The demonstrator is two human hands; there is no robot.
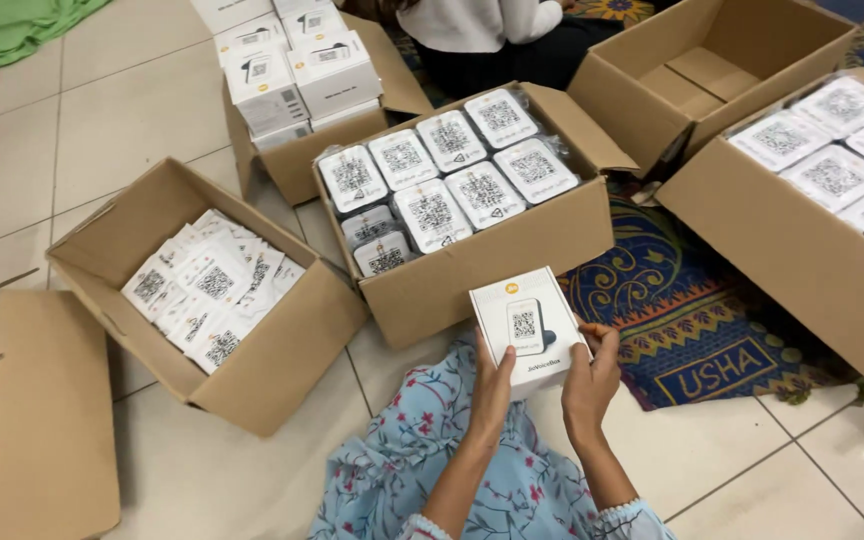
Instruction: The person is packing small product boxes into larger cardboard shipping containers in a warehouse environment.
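I hold a small white cardboard product box [529,320] with a picture of a little device on its face, pinched between both hands just above my lap. My left hand [492,385] grips its left edge, fingers curled round the side and thumb on the front; my right hand [592,375] clamps the lower right corner, fingers closed round that edge. Neither hand is open.

The box looks light and stiff, a thin carton with smooth printed faces, so it may slip if I squeeze only the flat front. The edges and corners seem the safest places to hold, and a hard squeeze in the middle could dent it.

Just beyond my hands stands an open brown cardboard carton [492,255] packed with plastic-wrapped white rounded devices [432,212]. To the left of my left hand is another open carton of loose white printed cards [214,285]. Farther off, beyond both, sits a carton stacked with white boxes [292,75] like mine. To the right of my right hand lies a blue patterned mat [692,320].
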